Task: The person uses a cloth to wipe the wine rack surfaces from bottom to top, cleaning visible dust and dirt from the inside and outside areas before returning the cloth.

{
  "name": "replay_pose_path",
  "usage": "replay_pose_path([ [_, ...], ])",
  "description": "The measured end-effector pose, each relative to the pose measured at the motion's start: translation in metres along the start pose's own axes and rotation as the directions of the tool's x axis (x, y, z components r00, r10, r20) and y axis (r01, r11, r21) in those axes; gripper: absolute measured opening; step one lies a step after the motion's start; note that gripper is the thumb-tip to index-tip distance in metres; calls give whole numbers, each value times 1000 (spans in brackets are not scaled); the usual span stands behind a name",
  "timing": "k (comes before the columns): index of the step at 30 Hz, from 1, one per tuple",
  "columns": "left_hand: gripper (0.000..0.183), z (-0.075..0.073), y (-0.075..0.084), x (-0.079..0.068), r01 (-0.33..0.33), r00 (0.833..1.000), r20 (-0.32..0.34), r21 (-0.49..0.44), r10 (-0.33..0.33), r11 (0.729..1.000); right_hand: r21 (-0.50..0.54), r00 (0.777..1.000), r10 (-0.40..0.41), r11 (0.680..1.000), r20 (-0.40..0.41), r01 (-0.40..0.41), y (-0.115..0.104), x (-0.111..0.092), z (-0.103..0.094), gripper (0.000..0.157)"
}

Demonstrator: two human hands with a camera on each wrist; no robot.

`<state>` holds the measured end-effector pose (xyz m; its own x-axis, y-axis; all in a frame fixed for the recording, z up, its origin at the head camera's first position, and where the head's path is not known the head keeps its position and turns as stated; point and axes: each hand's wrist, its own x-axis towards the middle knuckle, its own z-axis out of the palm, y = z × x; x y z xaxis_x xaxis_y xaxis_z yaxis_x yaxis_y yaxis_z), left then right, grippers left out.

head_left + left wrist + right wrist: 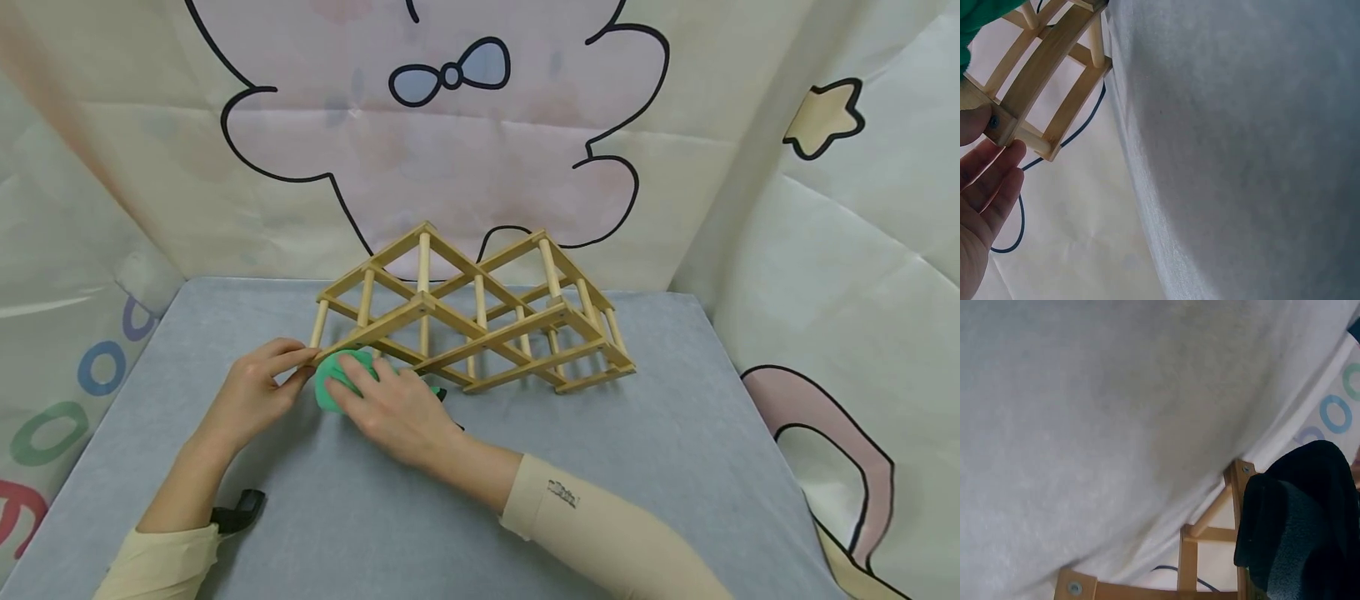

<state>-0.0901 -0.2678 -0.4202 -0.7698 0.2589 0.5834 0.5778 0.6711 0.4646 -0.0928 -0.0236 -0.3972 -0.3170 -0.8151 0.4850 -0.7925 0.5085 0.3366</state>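
Note:
A light wooden folding rack (495, 338), built of crossed slats and round dowels, stands at the back of the table. My left hand (258, 387) pinches the rack's near left slat end between thumb and fingertips; the left wrist view shows the thumb by a screw on this slat (1041, 61). Bunched under the fingers of my right hand (401, 408) is a green cloth (327, 392), held against the front slat close beside the left hand. In the right wrist view the cloth (1300, 531) looks dark and covers part of the rack; the right hand is hidden there.
A pale grey-blue cloth covers the table (480, 517). Printed curtains (517, 158) hang behind it and at both sides. A black strap piece (240, 511) sticks out at the left wrist.

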Motion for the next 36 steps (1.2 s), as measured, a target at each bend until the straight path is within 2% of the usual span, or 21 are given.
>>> replay_pose_path([
  [6,38,1,-1,0,-6,1000,-14,-11,6,1000,-19,994,49,999,-103,-51,12,-6,-9,29],
  [10,37,1,1,1,6,1000,-11,-9,-6,1000,-14,988,76,997,-132,-78,21,-15,-15,29],
  [16,37,1,1,1,15,1000,-12,1,-15,1000,3,990,91,996,-111,-91,29,-25,-18,30],
  [26,36,1,1,0,13,1000,-13,0,-13,1000,25,992,108,994,-58,-106,32,-43,-8,30],
  [36,36,1,0,0,30,1000,-3,-8,-30,1000,42,994,102,994,-38,-100,44,-71,-17,39],
])
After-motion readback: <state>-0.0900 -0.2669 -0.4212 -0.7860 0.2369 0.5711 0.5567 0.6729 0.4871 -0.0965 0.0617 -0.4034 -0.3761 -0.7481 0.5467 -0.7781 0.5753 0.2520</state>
